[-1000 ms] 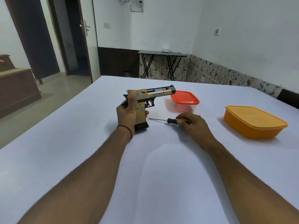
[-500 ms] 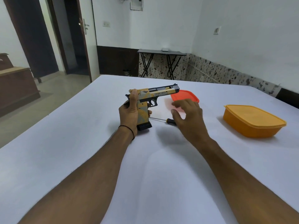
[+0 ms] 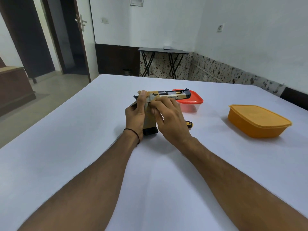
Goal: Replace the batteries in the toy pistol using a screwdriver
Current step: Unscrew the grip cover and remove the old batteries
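Off the screwdriver [image 3: 189,124], which lies on the desk [image 3: 83,147] just behind it, the right hand [image 3: 168,117] has crossed to pinch the side of the toy pistol [image 3: 173,95], whose handle the left hand [image 3: 135,114] grips, butt on the desk, probably to find the battery cover before any unscrewing.

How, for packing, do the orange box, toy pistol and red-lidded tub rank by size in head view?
1. orange box
2. toy pistol
3. red-lidded tub: farther, partly hidden, so its rank is unsure
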